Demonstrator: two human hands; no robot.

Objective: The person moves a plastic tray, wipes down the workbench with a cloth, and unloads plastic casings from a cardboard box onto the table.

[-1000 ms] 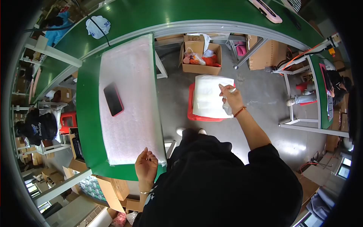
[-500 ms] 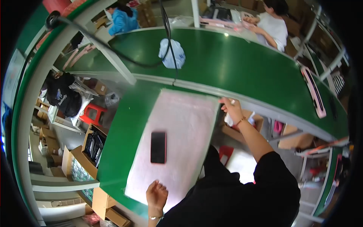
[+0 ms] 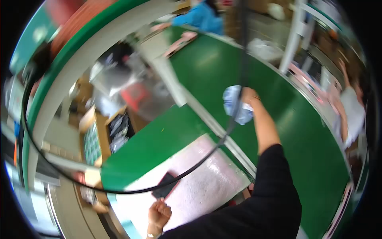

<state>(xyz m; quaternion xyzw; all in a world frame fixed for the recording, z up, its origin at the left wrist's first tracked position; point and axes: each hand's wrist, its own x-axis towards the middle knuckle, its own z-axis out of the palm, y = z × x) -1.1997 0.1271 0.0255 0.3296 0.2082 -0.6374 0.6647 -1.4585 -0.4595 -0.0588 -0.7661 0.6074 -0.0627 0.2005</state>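
Note:
On the far green table, my right hand [image 3: 250, 96] is at the upper right edge of a crumpled blue-and-white plastic bag [image 3: 231, 99]. The hanging cable crosses in front of its fingers, so their grip is hidden. My left hand [image 3: 160, 214] is curled closed near the lower end of a dark phone-like slab [image 3: 168, 187] with a reddish edge. Nothing shows between the left fingers. The slab lies on a pale pinkish sheet [image 3: 203, 179], which covers part of the near green table [image 3: 153, 137].
A thick black cable [image 3: 119, 192] loops across the near table. A metal rail [image 3: 207, 115] runs between the tables. Open cartons [image 3: 104, 137] stand at the left beside a blurred red stool [image 3: 135, 95]. People [image 3: 201, 18] are at the far table's edge.
My right hand has moved from the sheet's far corner across to the plastic bag. My left hand has closed more tightly. The whole view has turned, and the cable now hangs across it.

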